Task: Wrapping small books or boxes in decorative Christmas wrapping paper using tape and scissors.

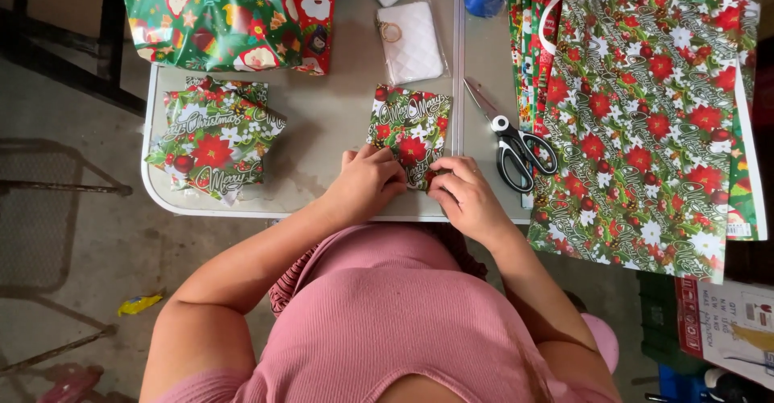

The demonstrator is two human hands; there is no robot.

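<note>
Two hands, left [367,184] and right [466,197], fingers pinching one wrapped parcel [409,129]; one scissors [516,145] beside.

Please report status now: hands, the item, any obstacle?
Left hand and right hand both pressing small wrapped packet. Scissors beside right hand, apart.

The small parcel [409,133] under both hands was wrapped in glossy printed paper, creased at its folds. The stack of wrapped parcels [214,137] carried the same shiny paper, crinkled at the edges. The large wrapping sheet [645,113] looked smooth and slightly reflective. The scissors [516,149] had bare metal blades and black plastic handles with a dull sheen. The white pouch [411,42] showed quilted, soft material inside clear glossy film. The desk [322,121] was matt grey plastic, faintly stained. The pink top [387,314] was ribbed knit cloth.
</note>
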